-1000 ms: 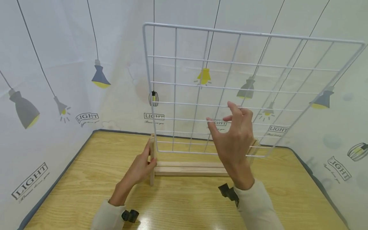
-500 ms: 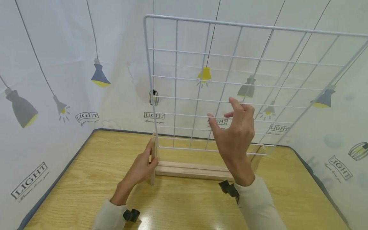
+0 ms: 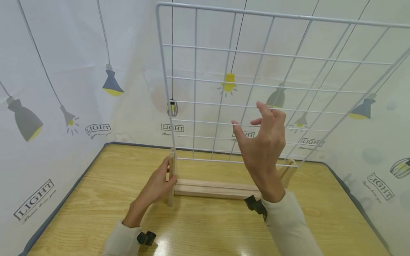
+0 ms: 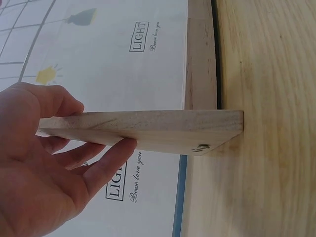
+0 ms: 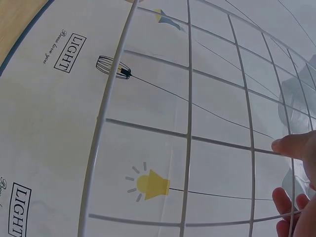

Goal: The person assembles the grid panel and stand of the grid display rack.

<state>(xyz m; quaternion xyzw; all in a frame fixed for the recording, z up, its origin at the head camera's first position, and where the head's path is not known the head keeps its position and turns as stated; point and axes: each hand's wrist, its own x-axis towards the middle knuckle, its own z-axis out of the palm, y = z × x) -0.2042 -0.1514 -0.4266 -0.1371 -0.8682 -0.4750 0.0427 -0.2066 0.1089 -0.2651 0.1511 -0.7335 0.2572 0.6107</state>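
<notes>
A white wire grid panel (image 3: pixel 195 83) tilts up over a wooden stand, its lower corners near the tops of the two side pieces. My right hand (image 3: pixel 264 149) holds the panel at its lower middle. In the right wrist view that hand's thumb (image 5: pixel 291 144) lies along a wire and its fingers curl round another. My left hand (image 3: pixel 159 182) grips the stand's left side piece (image 3: pixel 172 177). Seen from the left wrist, the thumb is on one face of this side piece (image 4: pixel 163 121) and the fingers are on the other. The right side piece (image 3: pixel 289 172) is partly behind my right wrist.
A pale wooden crossbar (image 3: pixel 211 188) joins the side pieces low down. The stand is on a wood-grain table (image 3: pixel 205 227) edged by a dark blue border. Behind rise white sheet walls (image 3: pixel 134 106) printed with lamps. Small black devices (image 3: pixel 146 238) are on both wrists.
The wire grid panel has risen in the head view, with my right hand moving slightly up along with it. The right side piece shows more now. My left hand has barely moved.
</notes>
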